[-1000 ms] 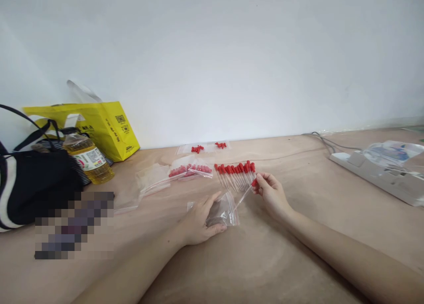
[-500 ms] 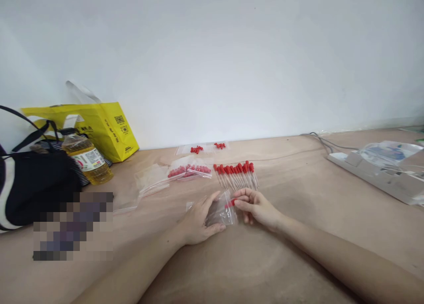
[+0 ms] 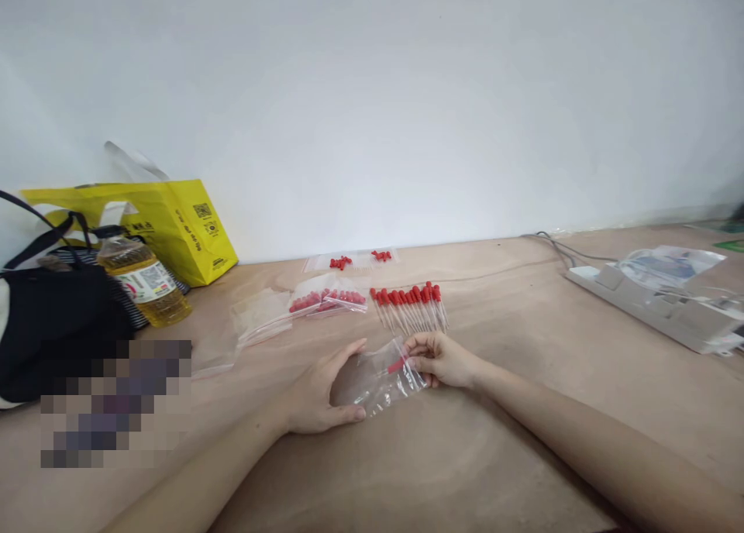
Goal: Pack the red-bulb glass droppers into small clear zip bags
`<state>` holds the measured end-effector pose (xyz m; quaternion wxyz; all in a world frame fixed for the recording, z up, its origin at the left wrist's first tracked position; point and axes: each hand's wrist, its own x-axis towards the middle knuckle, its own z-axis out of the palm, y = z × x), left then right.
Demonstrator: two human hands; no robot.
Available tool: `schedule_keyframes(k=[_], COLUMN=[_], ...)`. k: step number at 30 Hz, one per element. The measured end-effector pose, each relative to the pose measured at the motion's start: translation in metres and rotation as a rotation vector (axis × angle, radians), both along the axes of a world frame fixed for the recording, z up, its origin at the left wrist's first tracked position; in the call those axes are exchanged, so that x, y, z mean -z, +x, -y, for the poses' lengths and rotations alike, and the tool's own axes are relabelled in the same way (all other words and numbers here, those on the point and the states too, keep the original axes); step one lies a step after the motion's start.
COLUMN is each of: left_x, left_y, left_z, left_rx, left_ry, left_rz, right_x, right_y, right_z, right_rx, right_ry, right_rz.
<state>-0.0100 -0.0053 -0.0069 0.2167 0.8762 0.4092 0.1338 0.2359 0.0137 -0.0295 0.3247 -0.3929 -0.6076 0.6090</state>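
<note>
A small clear zip bag (image 3: 380,393) lies on the table between my hands, its mouth on the right. Inside that mouth is the red bulb of a thin dropper (image 3: 397,366); the rest of it is hard to make out through the plastic. My right hand (image 3: 439,360) is closed, finger and thumb pinched on the red end. At the bag's left side my left hand (image 3: 319,393) is open, thumb and fingers spread, its thumb tip at the bag's lower edge. Just beyond, several red-topped droppers (image 3: 410,304) lie in a row.
Clear bags of red pieces (image 3: 328,299) and further flat bags (image 3: 261,316) lie left of the row. Two bags with red pieces (image 3: 341,263) are near the wall. An oil bottle (image 3: 145,285), yellow bag (image 3: 201,246) and black bag (image 3: 63,308) stand left; a power strip (image 3: 645,308) lies right.
My left hand has moved left and opened wider, away from the bag's mouth. My right hand has shifted slightly left with the red end, which now shows further inside the bag.
</note>
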Motion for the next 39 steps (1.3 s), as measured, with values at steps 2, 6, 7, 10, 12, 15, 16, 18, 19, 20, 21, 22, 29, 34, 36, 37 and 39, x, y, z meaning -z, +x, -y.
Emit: schedule_keyframes(k=[2, 6, 7, 10, 12, 15, 16, 18, 19, 20, 21, 22, 29, 34, 36, 37, 39], left_x=[0.001, 0.004, 0.004, 0.004, 0.004, 0.002, 0.002, 0.001, 0.001, 0.001, 0.001, 0.001, -0.004, -0.001, 0.0, 0.001, 0.002], left_y=[-0.003, -0.001, 0.0, 0.001, 0.001, 0.002, 0.002, 0.002, 0.002, 0.002, 0.002, 0.001, -0.008, -0.009, -0.008, -0.007, -0.007], left_z=[0.001, 0.002, 0.002, 0.002, 0.002, 0.0, -0.001, -0.001, -0.001, -0.001, -0.001, 0.0, 0.001, 0.0, 0.001, 0.001, 0.002], left_rx=[0.008, 0.039, 0.043, 0.035, 0.021, -0.038, -0.059, -0.067, -0.053, -0.034, -0.022, -0.015, 0.069, 0.094, 0.09, 0.084, 0.071], left_ry=[-0.005, -0.013, -0.01, 0.011, 0.021, 0.045, 0.062, 0.095, 0.103, 0.102, 0.094, 0.08, 0.0, -0.001, -0.003, -0.005, -0.005], left_rz=[0.001, 0.032, 0.037, 0.033, 0.024, 0.034, 0.045, 0.069, 0.077, 0.078, 0.071, 0.054, -0.038, -0.055, -0.059, -0.062, -0.063], right_x=[0.001, 0.007, 0.008, 0.011, 0.012, 0.014, 0.015, 0.015, 0.014, 0.012, 0.009, 0.006, -0.011, -0.005, -0.003, -0.002, -0.002], right_y=[-0.002, -0.011, -0.013, -0.015, -0.012, -0.005, -0.003, 0.004, 0.008, 0.013, 0.019, 0.025, 0.058, 0.058, 0.056, 0.056, 0.056], right_z=[0.001, 0.004, 0.004, 0.003, 0.003, 0.004, 0.005, 0.004, 0.001, -0.004, -0.011, -0.021, -0.103, -0.122, -0.123, -0.123, -0.122], right_rx=[-0.008, 0.039, 0.057, 0.102, 0.14, 0.177, 0.185, 0.215, 0.244, 0.286, 0.337, 0.404, 0.803, 0.761, 0.741, 0.735, 0.728], right_ry=[0.012, 0.105, 0.139, 0.199, 0.164, 0.061, 0.043, 0.048, 0.08, 0.137, 0.198, 0.288, 0.287, 0.143, 0.093, 0.072, 0.041], right_rz=[0.004, 0.01, 0.005, -0.04, -0.095, -0.134, -0.124, -0.059, 0.001, 0.075, 0.164, 0.259, 0.628, 0.634, 0.612, 0.596, 0.548])
